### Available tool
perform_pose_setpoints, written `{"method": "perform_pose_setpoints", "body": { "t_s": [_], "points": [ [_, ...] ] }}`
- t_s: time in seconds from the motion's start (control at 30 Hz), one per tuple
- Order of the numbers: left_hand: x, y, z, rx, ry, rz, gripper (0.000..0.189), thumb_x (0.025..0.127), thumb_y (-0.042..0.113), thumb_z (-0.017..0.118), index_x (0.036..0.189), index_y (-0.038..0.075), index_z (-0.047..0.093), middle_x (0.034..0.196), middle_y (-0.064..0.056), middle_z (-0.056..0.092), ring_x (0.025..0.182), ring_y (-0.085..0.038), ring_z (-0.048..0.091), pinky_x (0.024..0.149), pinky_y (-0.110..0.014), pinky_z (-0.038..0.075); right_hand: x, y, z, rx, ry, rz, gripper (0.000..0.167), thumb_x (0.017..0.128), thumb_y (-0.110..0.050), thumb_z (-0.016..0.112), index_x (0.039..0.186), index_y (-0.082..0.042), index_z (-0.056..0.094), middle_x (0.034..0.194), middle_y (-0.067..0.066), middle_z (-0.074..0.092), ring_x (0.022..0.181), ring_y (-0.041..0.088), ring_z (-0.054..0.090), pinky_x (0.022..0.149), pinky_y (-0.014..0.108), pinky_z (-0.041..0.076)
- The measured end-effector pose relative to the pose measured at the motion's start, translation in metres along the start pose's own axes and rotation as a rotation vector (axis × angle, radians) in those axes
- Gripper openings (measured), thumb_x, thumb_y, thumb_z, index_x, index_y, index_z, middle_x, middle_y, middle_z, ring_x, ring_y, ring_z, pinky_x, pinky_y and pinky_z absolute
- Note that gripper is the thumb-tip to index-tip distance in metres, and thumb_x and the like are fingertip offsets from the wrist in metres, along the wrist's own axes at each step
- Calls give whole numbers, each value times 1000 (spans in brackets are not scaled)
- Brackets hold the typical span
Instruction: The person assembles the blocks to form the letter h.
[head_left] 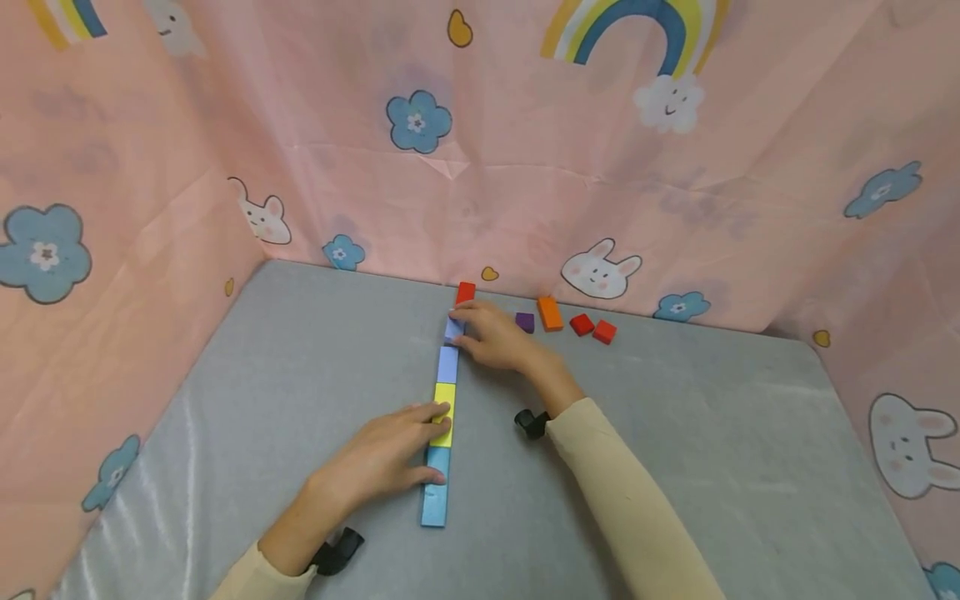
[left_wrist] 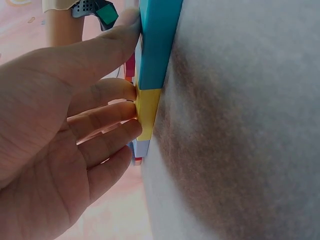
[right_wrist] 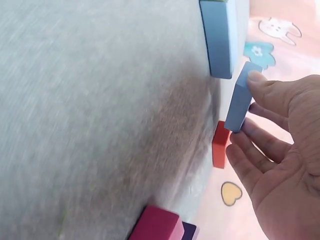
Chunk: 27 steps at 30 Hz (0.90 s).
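Observation:
A row of rectangular blocks runs away from me in the head view. At its near end lie light blue blocks [head_left: 433, 506], then yellow [head_left: 445, 392], then a periwinkle block [head_left: 447, 365]. My left hand [head_left: 378, 454] rests along the row, its thumb on the blue and its loosely extended fingers touching the yellow side. My right hand [head_left: 491, 333] pinches another periwinkle block [right_wrist: 241, 97] between thumb and fingers. That block is tilted and held above the table, between the row's end and a red block [head_left: 466, 292] at the back.
Right of the right hand lie a purple block [head_left: 525, 322], an orange block [head_left: 551, 314] and two small red blocks [head_left: 604, 332]. A pink patterned cloth [head_left: 510, 208] hangs behind the grey table [head_left: 712, 433] and along its sides.

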<state>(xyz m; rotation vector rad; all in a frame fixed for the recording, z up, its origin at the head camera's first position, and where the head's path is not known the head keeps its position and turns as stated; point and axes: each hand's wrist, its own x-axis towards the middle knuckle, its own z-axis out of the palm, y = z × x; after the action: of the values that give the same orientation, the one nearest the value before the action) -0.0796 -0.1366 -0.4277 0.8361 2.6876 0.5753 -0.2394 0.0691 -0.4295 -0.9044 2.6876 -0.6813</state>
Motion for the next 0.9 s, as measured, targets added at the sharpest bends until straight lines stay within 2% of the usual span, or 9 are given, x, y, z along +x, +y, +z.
{"method": "perform_pose_setpoints", "body": {
  "t_s": [0.33, 0.63, 0.9],
  "points": [
    [0, 1, -1, -7, 0, -6, 71, 87, 37, 87, 145, 4, 64, 159, -13, 55, 146, -38, 55, 116, -54, 51, 6, -5, 1, 2, -49, 3, 47, 106, -20, 65, 149, -1, 59, 159, 18, 53, 151, 35, 48, 130, 50, 36],
    [-1, 1, 0, 10, 5, 1, 70, 87, 37, 87, 145, 4, 64, 159, -13, 56, 146, -36, 55, 115, -53, 52, 5, -3, 2, 11, -65, -5, 47, 107, -19, 64, 150, -2, 59, 160, 19, 52, 151, 36, 47, 130, 51, 36],
    [-1, 0, 0, 9, 14, 6, 70, 87, 38, 87, 144, 4, 65, 158, -13, 57, 145, -37, 57, 114, -53, 53, 6, 1, 6, -9, -86, -20, 46, 109, -15, 58, 153, -4, 55, 163, 18, 48, 154, 35, 44, 131, 50, 33]
  ]
}}
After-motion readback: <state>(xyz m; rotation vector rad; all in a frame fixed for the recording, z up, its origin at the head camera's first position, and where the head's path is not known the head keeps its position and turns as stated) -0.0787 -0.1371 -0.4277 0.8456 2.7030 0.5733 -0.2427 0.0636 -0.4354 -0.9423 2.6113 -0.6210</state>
